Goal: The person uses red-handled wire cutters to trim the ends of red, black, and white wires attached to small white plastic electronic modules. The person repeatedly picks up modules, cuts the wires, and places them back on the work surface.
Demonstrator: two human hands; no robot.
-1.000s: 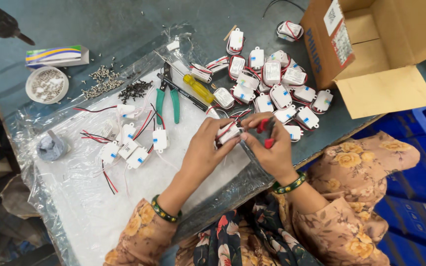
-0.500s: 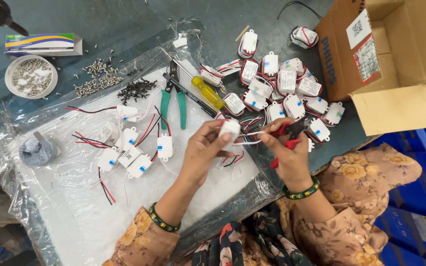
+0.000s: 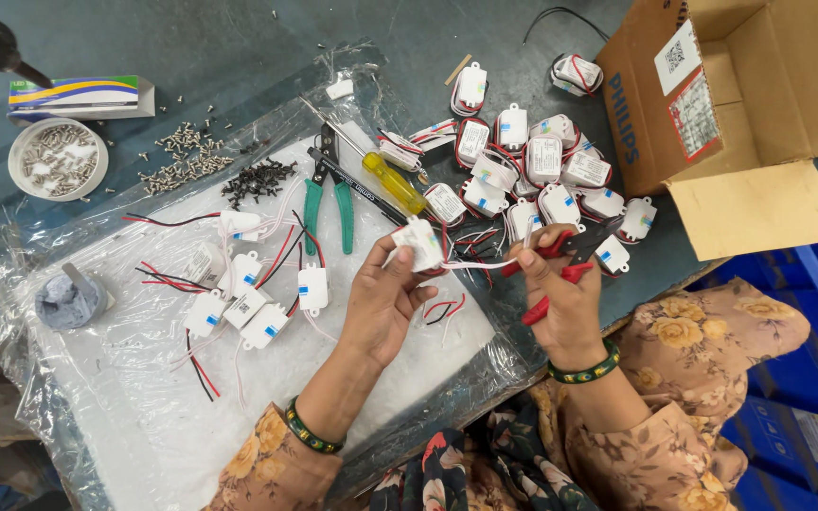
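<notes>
Hands at work on a small white module, centre of frame.
The left hand [image 3: 382, 298] pinched the white module [image 3: 417, 243]; the right hand [image 3: 560, 303] gripped red-handled cutters [image 3: 560, 260] on its white wire [image 3: 471, 265].

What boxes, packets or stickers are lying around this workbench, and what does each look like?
Cardboard box: top right on the bench, brown, open, flaps spread.
Two labels: on the box's left wall, one white with a square code, one reddish below.
Small carton: top left, long and flat, white with blue, yellow and green stripes.
Round tub: below that carton, white, holding silver screws.
</notes>
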